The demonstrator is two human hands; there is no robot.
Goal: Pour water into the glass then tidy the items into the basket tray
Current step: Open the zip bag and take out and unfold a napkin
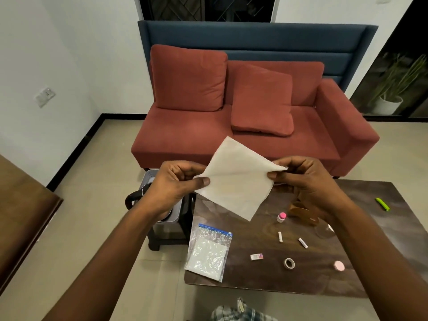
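Tissue sheet (pixel 236 179): white, thin, softly quilted, roughly square, held taut in the air above the far edge of the table (pixel 347 269), one corner up. Left hand (pixel 172 184): grip closed, thumb and fingers pinching the sheet's left corner. Right hand (pixel 308 181): grip closed, pinching the right corner. Table: dark wood-grain, glossy. On it: clear crinkled zip bag (pixel 209 252) with blue seal, lying flat at the near left edge; glass (pixel 324 230), clear, partly hidden behind the right forearm; tape ring (pixel 289 263); pink-capped small bottle (pixel 281 217).
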